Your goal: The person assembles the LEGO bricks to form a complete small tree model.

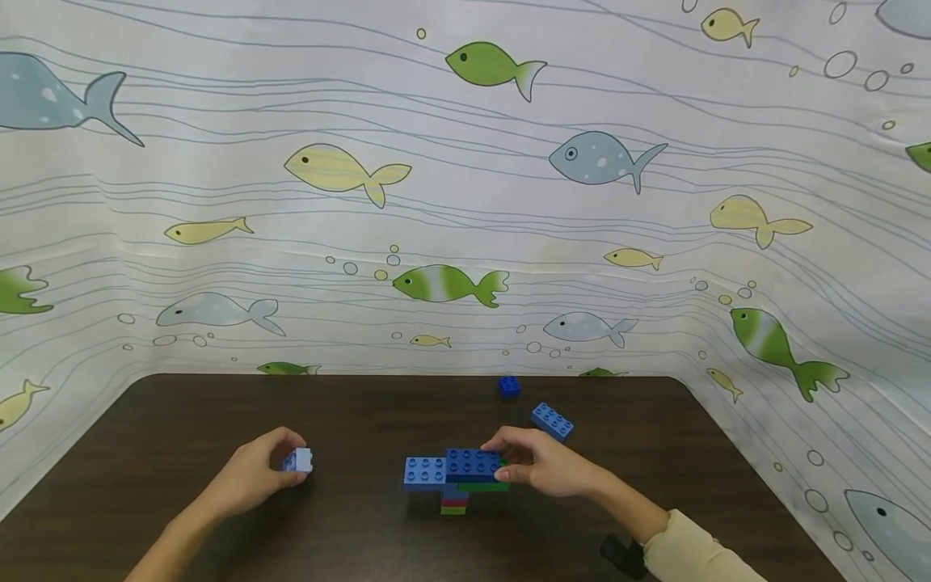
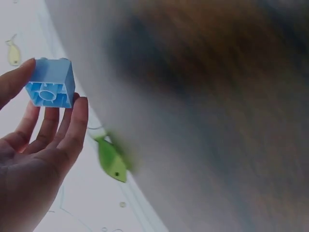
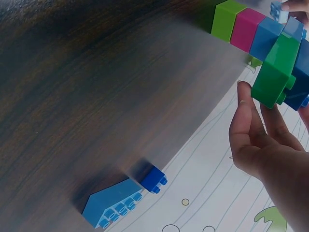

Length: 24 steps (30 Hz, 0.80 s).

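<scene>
My left hand (image 1: 250,477) pinches a light blue building brick (image 2: 50,79) between thumb and fingers, its hollow underside showing in the left wrist view. To the right stands a brick structure: a lime green brick (image 3: 226,21) at the bottom, a magenta brick (image 3: 247,30) over it, then a blue brick (image 3: 265,38). Across the top lie a light blue brick (image 1: 425,470), a green brick (image 3: 277,67) and, highest, a dark blue brick (image 1: 473,465). My right hand (image 1: 549,465) grips the dark blue brick's right end with thumb in front and fingers behind.
A long mid-blue brick (image 1: 552,421) lies behind my right hand, with a small dark blue brick (image 1: 509,386) farther back near the table's far edge. The dark wooden table (image 1: 349,533) meets a fish-patterned curtain (image 1: 465,202) at back and sides. A black object (image 1: 624,556) is by the right sleeve.
</scene>
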Tool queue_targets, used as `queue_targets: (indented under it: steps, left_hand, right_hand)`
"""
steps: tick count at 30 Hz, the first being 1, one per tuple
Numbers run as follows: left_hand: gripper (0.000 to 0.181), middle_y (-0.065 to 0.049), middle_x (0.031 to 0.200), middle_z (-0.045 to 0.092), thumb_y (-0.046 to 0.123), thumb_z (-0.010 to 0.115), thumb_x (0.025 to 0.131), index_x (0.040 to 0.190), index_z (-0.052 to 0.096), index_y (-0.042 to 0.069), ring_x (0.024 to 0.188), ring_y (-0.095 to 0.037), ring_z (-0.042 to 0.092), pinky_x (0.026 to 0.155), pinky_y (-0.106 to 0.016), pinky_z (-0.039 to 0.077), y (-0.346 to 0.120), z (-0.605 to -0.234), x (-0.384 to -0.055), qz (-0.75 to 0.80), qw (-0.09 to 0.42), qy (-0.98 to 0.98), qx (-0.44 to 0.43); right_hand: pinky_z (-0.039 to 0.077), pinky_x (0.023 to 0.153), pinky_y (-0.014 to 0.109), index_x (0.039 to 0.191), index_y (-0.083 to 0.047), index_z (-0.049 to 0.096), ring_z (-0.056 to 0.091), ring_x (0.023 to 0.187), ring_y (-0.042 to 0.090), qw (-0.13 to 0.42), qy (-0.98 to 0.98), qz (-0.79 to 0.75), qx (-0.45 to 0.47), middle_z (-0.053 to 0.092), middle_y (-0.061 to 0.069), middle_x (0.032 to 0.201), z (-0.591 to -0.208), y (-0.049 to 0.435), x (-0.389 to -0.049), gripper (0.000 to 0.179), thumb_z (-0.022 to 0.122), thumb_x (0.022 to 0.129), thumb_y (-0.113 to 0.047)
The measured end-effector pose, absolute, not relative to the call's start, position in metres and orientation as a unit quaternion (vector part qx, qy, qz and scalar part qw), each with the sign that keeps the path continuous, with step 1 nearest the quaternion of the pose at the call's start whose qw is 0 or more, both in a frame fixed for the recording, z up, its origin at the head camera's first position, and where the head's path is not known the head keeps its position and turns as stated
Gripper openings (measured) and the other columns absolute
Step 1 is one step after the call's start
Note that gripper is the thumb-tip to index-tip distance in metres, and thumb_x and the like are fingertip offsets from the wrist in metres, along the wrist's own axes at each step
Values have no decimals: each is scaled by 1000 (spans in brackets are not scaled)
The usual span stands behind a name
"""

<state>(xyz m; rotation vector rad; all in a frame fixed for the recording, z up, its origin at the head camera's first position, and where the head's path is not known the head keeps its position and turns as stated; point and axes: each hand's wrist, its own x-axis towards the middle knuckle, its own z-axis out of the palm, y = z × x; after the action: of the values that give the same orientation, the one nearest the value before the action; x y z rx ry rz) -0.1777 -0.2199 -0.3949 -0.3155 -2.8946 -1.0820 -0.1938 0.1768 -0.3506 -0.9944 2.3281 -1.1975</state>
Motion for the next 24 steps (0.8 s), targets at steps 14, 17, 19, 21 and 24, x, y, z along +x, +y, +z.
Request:
queue_targets:
  steps: [14, 17, 19, 21, 24]
  left_hand:
    - [42, -14, 103, 58, 2, 72, 75, 112, 53, -7, 92, -30, 61, 74, -35, 51, -176, -368, -160, -471, 28, -875, -114]
    - [40, -13, 103, 58, 1, 72, 75, 110, 54, -4, 93, -29, 61, 77, -36, 50, -164, -363, -157, -489, 25, -863, -121]
    - [38, -12, 102, 59, 1, 72, 75, 109, 54, -2, 93, -29, 61, 77, -37, 50, -155, -360, -156, -501, 22, -856, -129]
    - [37, -11, 101, 59, 2, 72, 75, 108, 54, -1, 92, -29, 61, 77, -39, 50, -148, -357, -156, -508, 19, -849, -147]
    - [36, -9, 99, 60, 3, 72, 75, 106, 54, 1, 87, -25, 62, 76, -40, 50, -136, -354, -156, -511, 18, -842, -174]
  right_hand:
    - [48, 73, 26, 114, -4, 56, 55, 88, 15, 170, 818, -423, -351, 59, 6, 104, -350, 177, -193, 26, 59, 89, -10]
    - [48, 72, 26, 114, -5, 56, 55, 88, 14, 168, 821, -420, -348, 59, 4, 104, -350, 176, -193, 26, 59, 89, -10]
    - [48, 72, 26, 114, -6, 57, 55, 87, 14, 168, 823, -418, -346, 59, 4, 105, -350, 176, -193, 26, 60, 89, -10]
    - [48, 72, 26, 114, -6, 57, 56, 87, 14, 167, 823, -417, -346, 59, 4, 104, -350, 176, -193, 26, 60, 89, -11]
    - [48, 72, 26, 114, -6, 56, 56, 87, 13, 166, 823, -418, -348, 59, 4, 104, -350, 175, -194, 26, 59, 89, -11]
